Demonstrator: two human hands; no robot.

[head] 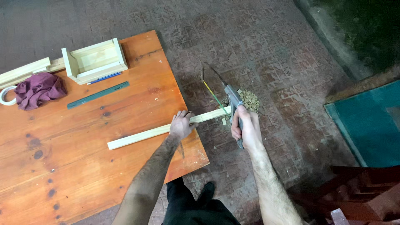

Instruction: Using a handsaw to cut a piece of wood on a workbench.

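A long pale wooden strip (141, 135) lies across the orange wooden tabletop (83, 158), its right end sticking out past the table's edge. My left hand (181, 124) presses down on the strip at that edge. My right hand (246, 127) grips the grey handle of a hacksaw (230, 96). The saw's thin blade crosses the overhanging end of the strip (216, 113).
A small open wooden box (95, 60), a blue pencil (104, 78) and a green ruler (98, 95) lie at the table's far side. A maroon cloth (38, 89), a tape roll (6, 96) and wooden slats (25, 71) sit far left. Wood offcuts (249, 100) litter the tiled floor. A teal panel (368, 125) stands right.
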